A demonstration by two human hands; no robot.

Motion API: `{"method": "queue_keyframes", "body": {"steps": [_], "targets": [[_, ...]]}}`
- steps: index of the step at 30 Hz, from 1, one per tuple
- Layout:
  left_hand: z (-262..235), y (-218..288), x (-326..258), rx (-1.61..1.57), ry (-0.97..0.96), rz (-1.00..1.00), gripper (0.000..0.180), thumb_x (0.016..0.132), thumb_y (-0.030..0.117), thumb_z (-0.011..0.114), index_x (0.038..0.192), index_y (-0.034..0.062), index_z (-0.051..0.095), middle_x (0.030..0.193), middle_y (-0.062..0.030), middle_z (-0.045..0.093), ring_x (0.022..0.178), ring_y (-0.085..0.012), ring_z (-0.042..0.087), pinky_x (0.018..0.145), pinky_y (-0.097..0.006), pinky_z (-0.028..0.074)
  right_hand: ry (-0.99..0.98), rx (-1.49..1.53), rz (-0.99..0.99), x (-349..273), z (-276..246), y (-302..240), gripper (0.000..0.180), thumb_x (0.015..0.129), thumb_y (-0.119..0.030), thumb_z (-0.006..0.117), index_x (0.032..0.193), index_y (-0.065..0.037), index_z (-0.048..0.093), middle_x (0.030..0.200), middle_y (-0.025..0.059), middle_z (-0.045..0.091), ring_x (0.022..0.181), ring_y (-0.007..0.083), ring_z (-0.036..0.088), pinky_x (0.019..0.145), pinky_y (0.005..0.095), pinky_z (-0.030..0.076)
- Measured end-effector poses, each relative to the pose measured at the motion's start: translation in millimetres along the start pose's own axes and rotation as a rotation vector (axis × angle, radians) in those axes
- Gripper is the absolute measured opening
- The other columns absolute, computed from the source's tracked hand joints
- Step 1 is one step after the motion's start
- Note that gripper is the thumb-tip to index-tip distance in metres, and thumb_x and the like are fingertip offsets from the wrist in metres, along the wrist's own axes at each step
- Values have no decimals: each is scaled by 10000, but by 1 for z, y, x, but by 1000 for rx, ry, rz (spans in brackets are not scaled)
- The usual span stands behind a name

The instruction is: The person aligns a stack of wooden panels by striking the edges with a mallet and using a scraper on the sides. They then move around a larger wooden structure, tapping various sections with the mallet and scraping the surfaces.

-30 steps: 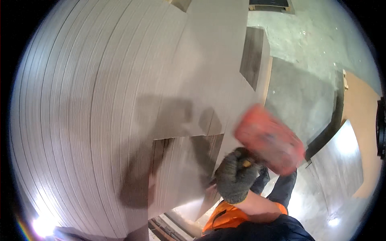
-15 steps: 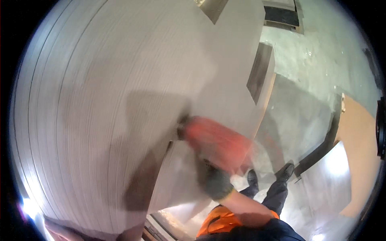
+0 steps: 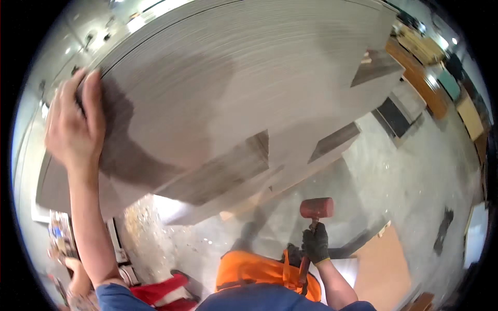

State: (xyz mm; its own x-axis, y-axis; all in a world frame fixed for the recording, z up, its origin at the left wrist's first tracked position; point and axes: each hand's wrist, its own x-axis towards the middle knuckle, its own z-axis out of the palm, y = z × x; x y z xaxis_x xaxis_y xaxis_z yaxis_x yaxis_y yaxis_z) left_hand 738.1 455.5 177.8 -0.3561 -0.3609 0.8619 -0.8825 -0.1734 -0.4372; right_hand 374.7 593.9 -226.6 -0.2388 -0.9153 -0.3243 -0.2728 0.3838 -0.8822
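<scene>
- Biggest thing by far is the grey plank flooring we're laying. It fills most of the view, rows locked together, with a stepped open edge near us where darker plank ends stick out.
- Next is the bare concrete floor to the right and below that edge, uncovered, so we'd say a good stretch is down but plenty is left to cover.
- Loose boards and offcuts lie along the far right side, too small to sort out.
- Our left hand is bare, fingers spread, pressed flat on the flooring at its left edge, gripping nothing.
- Our right hand, in a dark glove, is wrapped tight round the handle of a red rubber mallet, head up, hanging over the concrete just short of the stepped edge.
- Containers: we can't make out any; the clutter at lower left is too blurry to call.
</scene>
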Motion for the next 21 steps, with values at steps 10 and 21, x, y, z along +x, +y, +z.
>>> {"method": "queue_keyframes", "body": {"steps": [10, 21], "targets": [[-22, 11, -12, -15, 24, -33, 279, 892, 374, 543, 943, 123, 652, 874, -65, 665, 793, -249, 642, 669, -334, 495, -264, -451, -104, -46, -71, 23, 421, 783, -187, 577, 1161, -58, 445, 997, 242, 596, 871, 443, 582, 743, 494, 484], [-27, 15, -3, -231, 96, -156, 349, 822, 391, 587, 711, 64, 638, 669, -104, 611, 621, -259, 608, 606, -341, 486, -348, -723, -350, -29, 3, -45, 292, 825, -276, 580, 996, -53, 499, 825, 219, 619, 773, 435, 590, 661, 509, 466]]}}
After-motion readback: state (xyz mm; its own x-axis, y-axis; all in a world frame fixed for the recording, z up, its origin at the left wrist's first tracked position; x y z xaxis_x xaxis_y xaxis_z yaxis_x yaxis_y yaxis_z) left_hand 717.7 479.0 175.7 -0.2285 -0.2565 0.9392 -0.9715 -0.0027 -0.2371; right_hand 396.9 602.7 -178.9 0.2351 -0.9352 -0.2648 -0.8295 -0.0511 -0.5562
